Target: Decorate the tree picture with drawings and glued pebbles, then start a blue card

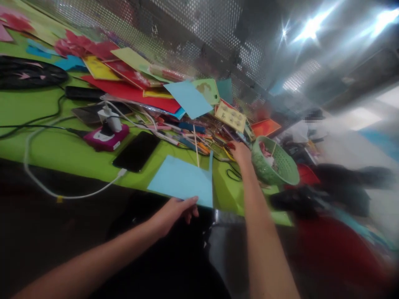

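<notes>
A light blue sheet of paper (pixel 182 178) lies at the front edge of the green table. My left hand (pixel 174 214) is at the sheet's near edge, its thumb stretched along that edge. The other fingers hang loosely curled below, apart from the thumb. My right hand (pixel 241 153) reaches into a heap of pens (pixel 199 139) beside the green basket (pixel 291 168). Its fingers are bent together among the pens; what they hold is hidden. A narrow blue strip (pixel 211 160) and a thin pale stick (pixel 196 145) lie at the sheet's far side.
A black phone (pixel 137 151) with a white cable and a purple power adapter (pixel 107 137) lie to the left. Coloured papers and cards (pixel 134 89) are piled at the back, one blue card (pixel 188 99) on top. A perforated metal panel (pixel 199 37) stands behind.
</notes>
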Demonstrator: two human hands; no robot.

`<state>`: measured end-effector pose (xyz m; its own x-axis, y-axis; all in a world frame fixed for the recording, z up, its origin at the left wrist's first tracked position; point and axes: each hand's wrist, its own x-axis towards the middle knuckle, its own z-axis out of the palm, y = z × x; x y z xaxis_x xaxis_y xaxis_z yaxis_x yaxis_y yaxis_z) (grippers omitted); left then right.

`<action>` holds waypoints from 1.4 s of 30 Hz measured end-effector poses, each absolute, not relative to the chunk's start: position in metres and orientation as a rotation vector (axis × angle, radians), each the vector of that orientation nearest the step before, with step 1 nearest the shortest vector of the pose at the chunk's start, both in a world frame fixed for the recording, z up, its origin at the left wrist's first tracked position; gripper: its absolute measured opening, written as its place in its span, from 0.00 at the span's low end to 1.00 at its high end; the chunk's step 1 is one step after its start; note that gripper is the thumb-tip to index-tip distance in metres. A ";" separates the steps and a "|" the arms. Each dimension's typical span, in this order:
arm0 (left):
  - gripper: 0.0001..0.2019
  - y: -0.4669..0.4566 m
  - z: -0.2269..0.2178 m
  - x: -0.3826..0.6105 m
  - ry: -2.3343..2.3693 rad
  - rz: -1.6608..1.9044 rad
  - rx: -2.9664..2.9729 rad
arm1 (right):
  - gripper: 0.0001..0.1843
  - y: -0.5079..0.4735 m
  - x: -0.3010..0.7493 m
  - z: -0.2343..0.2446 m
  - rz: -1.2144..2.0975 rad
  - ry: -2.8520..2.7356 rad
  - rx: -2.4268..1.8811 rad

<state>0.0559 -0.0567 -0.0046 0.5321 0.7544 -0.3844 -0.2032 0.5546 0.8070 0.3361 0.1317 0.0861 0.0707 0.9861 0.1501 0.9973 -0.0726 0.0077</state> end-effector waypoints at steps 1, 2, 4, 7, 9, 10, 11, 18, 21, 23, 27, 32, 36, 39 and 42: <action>0.28 -0.056 -0.005 0.055 0.802 0.619 0.782 | 0.19 0.126 0.329 0.085 -0.192 -2.074 -2.225; 0.30 -0.055 -0.005 0.054 0.789 0.593 0.777 | 0.16 0.120 0.322 0.083 -0.191 -2.088 -2.219; 0.31 -0.054 -0.005 0.055 0.736 0.536 0.756 | 0.16 0.106 0.305 0.076 -0.127 -2.153 -2.205; 0.30 -0.055 -0.005 0.053 0.549 0.416 0.761 | 0.19 0.091 0.282 0.062 -0.047 -2.221 -2.251; 0.29 -0.056 -0.001 0.047 0.385 0.287 0.822 | 0.18 0.087 0.272 0.054 -0.069 -2.214 -2.303; 0.27 -0.056 0.004 0.041 0.322 0.223 0.857 | 0.17 0.087 0.270 0.052 -0.088 -2.205 -2.322; 0.25 -0.056 0.009 0.034 0.278 0.166 0.906 | 0.14 0.087 0.269 0.051 -0.103 -2.200 -2.337; 0.13 -0.034 0.037 -0.015 0.603 0.427 1.792 | 0.10 0.089 0.275 0.053 -0.036 -2.208 -2.364; 0.17 -0.024 0.015 -0.015 0.814 0.646 2.201 | 0.11 0.087 0.274 0.054 0.033 -2.169 -2.341; 0.22 -0.019 -0.003 -0.011 0.878 0.662 2.389 | 0.11 0.087 0.273 0.054 0.082 -2.172 -2.330; 0.25 -0.014 -0.018 -0.001 0.909 0.637 2.541 | 0.08 0.086 0.269 0.059 0.008 -2.262 -2.351; 0.23 -0.009 -0.014 0.008 0.931 0.637 2.534 | 0.11 0.076 0.276 0.080 -0.215 -2.469 -2.286; 0.23 -0.006 -0.014 0.011 0.934 0.650 2.508 | 0.12 0.046 0.309 0.106 -0.084 -2.552 -2.224; 0.22 -0.004 -0.015 0.010 0.927 0.664 2.501 | 0.11 0.008 0.345 0.125 0.081 -2.597 -2.163; 0.22 -0.004 -0.014 0.009 0.912 0.656 2.514 | 0.12 -0.023 0.369 0.137 0.293 -2.628 -2.232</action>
